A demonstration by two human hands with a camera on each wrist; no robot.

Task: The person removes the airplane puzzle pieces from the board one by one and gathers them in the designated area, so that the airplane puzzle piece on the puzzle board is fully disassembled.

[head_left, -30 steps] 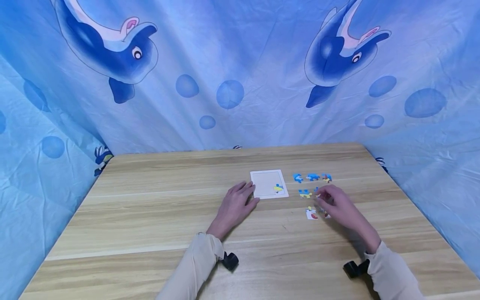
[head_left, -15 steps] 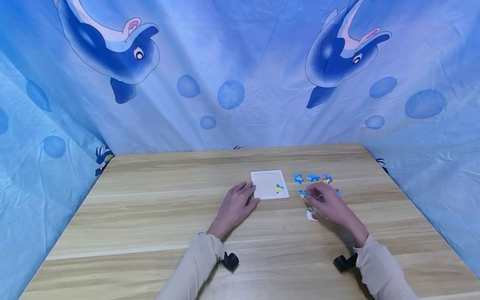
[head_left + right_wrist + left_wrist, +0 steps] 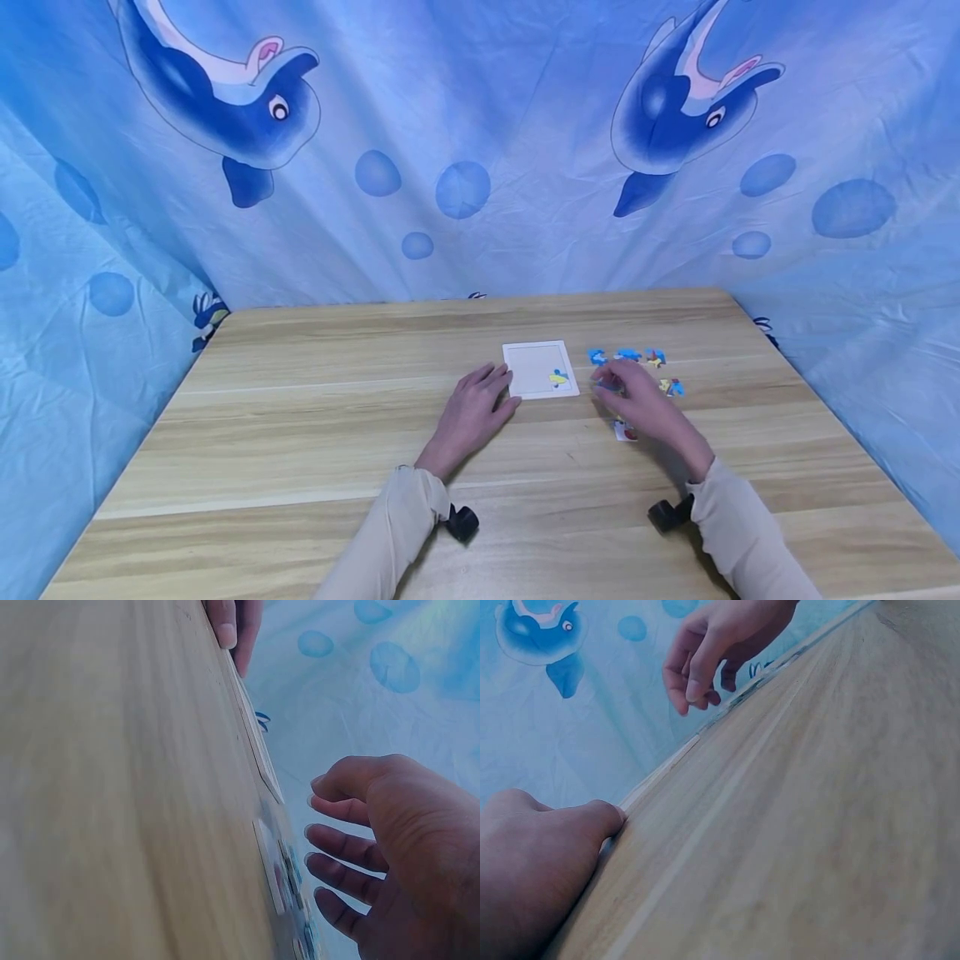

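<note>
The left hand (image 3: 472, 412) lies flat on the table (image 3: 300, 433), fingers straight and relaxed, their tips touching the left edge of the white puzzle tray (image 3: 538, 369); it holds nothing. The left wrist view shows the same: its thumb (image 3: 604, 817) presses against the tray's edge. One yellow-and-blue piece (image 3: 557, 377) sits inside the tray, at 4 o'clock from its middle. At 3 o'clock from the tray, just beside it, the right hand (image 3: 637, 400) hovers low over the loose pieces, fingers loosely bent and spread; in the right wrist view the fingers (image 3: 341, 851) hang apart above the pieces (image 3: 289, 889) with nothing plainly between them, though whether a fingertip touches a piece cannot be told. A blurred blue piece (image 3: 606, 385) shows at its fingertips. At 12 o'clock from that hand runs a row of blue pieces (image 3: 626, 356); at 2 o'clock lies a yellow-and-blue piece (image 3: 671, 387); at 6 o'clock, half under the palm, a white-and-red piece (image 3: 622, 431). A blue dolphin cloth (image 3: 480, 142) hangs behind the table.
</note>
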